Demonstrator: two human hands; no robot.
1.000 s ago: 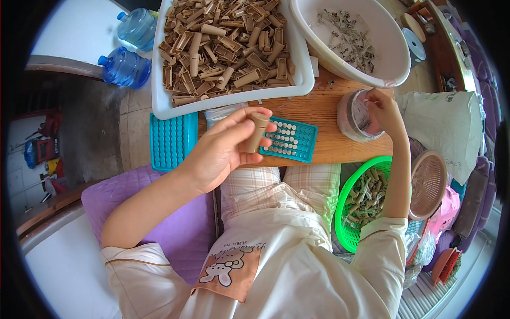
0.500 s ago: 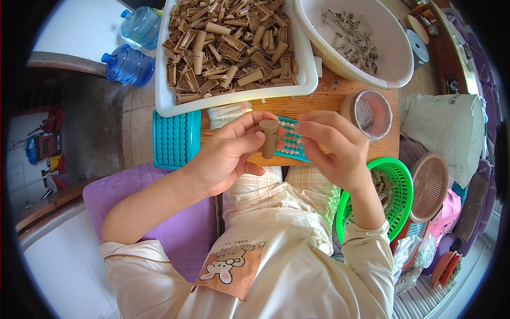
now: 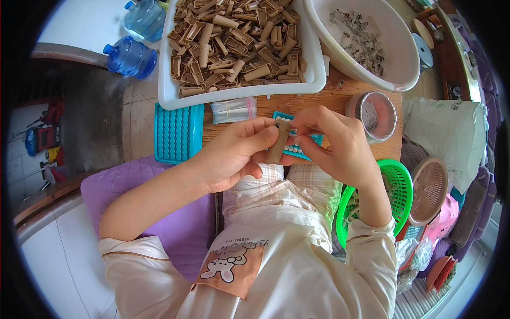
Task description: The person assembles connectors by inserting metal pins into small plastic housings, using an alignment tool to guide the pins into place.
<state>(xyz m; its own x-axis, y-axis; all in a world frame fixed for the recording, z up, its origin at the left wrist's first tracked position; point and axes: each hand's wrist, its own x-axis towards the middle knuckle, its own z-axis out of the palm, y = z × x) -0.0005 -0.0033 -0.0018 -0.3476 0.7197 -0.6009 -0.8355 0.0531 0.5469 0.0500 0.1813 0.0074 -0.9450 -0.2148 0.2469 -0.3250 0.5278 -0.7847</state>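
Observation:
My left hand grips a brown plastic tube-shaped casing between thumb and fingers, its upper end tilted to the right. At that end, the thumb and fingertips of my right hand are pinched together; whatever lies between them is too small to make out. Beneath both hands, partly hidden, a small teal tray carries rows of white round pieces. A larger teal tray with rows of round cups lies left of my left hand, beside a clear packet.
Across the wooden table, a white tub is heaped with brown casings. An oval basin contains small clear and dark parts. A round container stands at right, above a green basket and a brown basket.
My right hand's fingertips have come to the upper end of the casing, where before they were apart from it. The casing has turned and tilted to the right in my left hand.

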